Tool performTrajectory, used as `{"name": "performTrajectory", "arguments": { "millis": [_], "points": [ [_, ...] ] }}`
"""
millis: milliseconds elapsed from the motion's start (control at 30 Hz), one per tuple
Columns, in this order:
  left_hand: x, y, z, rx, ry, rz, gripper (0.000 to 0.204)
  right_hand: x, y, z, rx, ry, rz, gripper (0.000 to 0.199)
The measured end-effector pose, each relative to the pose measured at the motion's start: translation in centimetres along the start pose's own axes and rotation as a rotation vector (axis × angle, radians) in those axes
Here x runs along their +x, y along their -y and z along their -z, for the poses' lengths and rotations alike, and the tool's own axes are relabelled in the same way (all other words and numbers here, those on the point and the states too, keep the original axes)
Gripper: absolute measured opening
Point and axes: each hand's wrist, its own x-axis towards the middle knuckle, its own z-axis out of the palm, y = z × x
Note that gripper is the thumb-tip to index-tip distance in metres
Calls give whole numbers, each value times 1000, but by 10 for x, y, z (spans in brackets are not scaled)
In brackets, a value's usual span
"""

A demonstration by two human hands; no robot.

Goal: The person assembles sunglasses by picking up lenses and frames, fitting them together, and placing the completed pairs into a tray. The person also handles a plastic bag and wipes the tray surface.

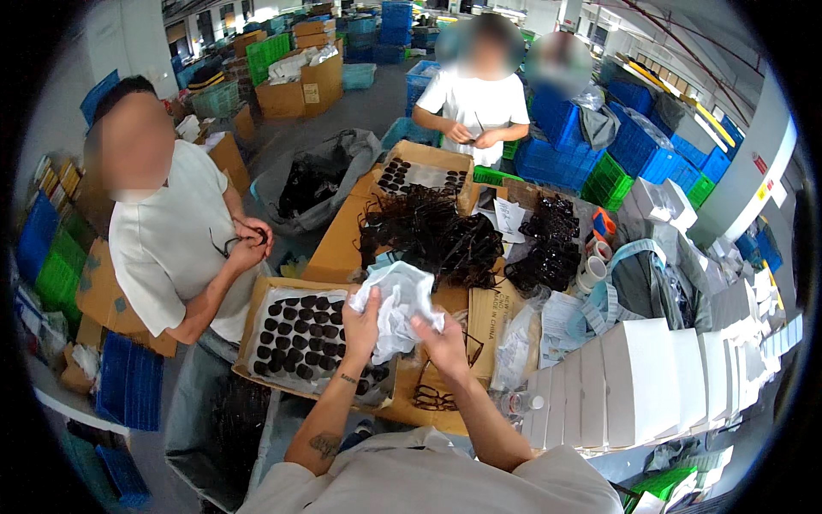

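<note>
Above the near edge of the table I hold a crumpled bundle of thin, whitish, see-through wrapping (396,304); whether it is plastic or tissue I cannot tell. My left hand (360,327) is closed on its left side. On its lower right side my right hand (444,343) grips it, thumb up. Below my left hand lies a cardboard tray (287,383) with rows of dark lens-like pieces on white paper. Several dark glasses frames (435,397) lie near my right forearm. Beyond the bundle spreads a tangled heap of dark frames (428,227).
White boxes (634,377) line the right side, beside tape rolls (591,272) and a clear bottle (521,403). One co-worker (184,231) at the left handles a dark frame; another (479,103) works across the table. A grey sack (321,184) of dark pieces stands left of the table.
</note>
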Motion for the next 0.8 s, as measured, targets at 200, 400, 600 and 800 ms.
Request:
{"name": "performTrajectory", "arguments": {
  "millis": [200, 400, 600, 800],
  "points": [
    [27, -17, 85, 18, 163, 142, 32, 28, 19, 38, -582, -491, 253, 14],
    [2, -13, 138, 196, 145, 401, 92, 51, 34, 29, -206, -399, 369, 38],
    [-61, 6, 130, -13, -183, 392, 81, 27, -8, -27, -611, -118, 200, 91],
    [-84, 3, 153, 49, -70, 256, 47, 18, -30, 7, -378, -258, 196, 21]
  ]
}}
